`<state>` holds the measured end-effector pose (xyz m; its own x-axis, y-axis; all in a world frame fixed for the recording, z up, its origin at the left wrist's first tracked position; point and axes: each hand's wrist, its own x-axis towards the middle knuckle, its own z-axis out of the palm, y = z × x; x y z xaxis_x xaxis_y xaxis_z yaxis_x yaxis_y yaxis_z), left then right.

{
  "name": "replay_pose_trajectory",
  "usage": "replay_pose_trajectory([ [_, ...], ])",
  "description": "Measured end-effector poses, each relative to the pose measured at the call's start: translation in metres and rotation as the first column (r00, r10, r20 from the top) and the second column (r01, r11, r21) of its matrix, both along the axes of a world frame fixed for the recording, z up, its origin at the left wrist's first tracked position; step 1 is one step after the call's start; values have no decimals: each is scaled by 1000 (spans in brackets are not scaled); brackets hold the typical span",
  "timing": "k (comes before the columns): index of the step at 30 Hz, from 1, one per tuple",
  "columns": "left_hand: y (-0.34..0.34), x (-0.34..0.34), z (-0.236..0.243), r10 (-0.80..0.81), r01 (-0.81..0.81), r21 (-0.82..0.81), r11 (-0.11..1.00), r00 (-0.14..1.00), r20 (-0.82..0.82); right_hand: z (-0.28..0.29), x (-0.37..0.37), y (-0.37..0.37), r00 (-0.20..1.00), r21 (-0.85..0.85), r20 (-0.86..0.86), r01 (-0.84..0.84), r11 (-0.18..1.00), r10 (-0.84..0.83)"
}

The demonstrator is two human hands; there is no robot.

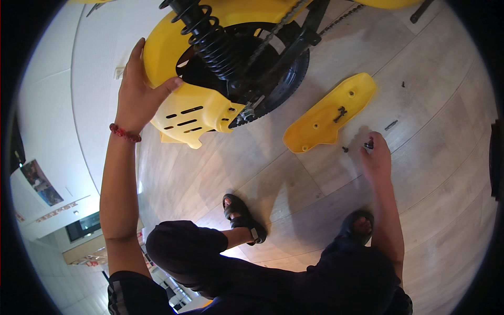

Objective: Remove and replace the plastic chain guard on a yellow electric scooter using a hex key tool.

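My left hand (140, 94) grips the edge of a yellow plastic rear fender (184, 113), its thumb lying over the slotted part. The fender curves round a black-tyred wheel (286, 86), with a black coil-spring shock absorber (207, 39) in front. Lower right, my right hand (377, 157) pinches a small dark bolt (369, 144) above the floor. Left of that hand lies a loose yellow plastic cover (325, 118) with several holes, and dark screws (340, 114) rest on it. Another screw (345, 149) is on the floor between cover and hand.
A thin metal piece (391, 125) and a tiny dark screw (403, 84) lie on the wood-look floor (430, 173). A chain (273, 34) runs beside a black frame arm (310, 31). My sandalled feet (241, 218) are below, and a white wall (92, 105) stands at left.
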<state>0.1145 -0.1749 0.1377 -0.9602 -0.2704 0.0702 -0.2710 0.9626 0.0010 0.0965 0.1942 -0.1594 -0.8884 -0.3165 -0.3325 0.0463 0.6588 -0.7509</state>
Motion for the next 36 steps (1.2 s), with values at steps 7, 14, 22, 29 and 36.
replay_pose_trajectory([
  [7,-11,-27,-5,-13,-1,128,992,994,108,1,5,0,1000,-10,23,-5,1000,6],
  [14,-18,-40,1,-86,85,15,996,992,94,-2,8,-1,999,-28,24,-24,999,25],
  [22,-9,-30,-6,-49,43,51,998,992,119,0,5,3,1000,-31,23,-2,1000,2],
  [29,-13,-34,8,-53,48,40,998,989,139,8,4,-1,999,-25,-31,-41,999,40],
  [36,31,-35,10,27,-22,-62,998,997,68,19,5,-2,998,-30,-57,-17,999,15],
])
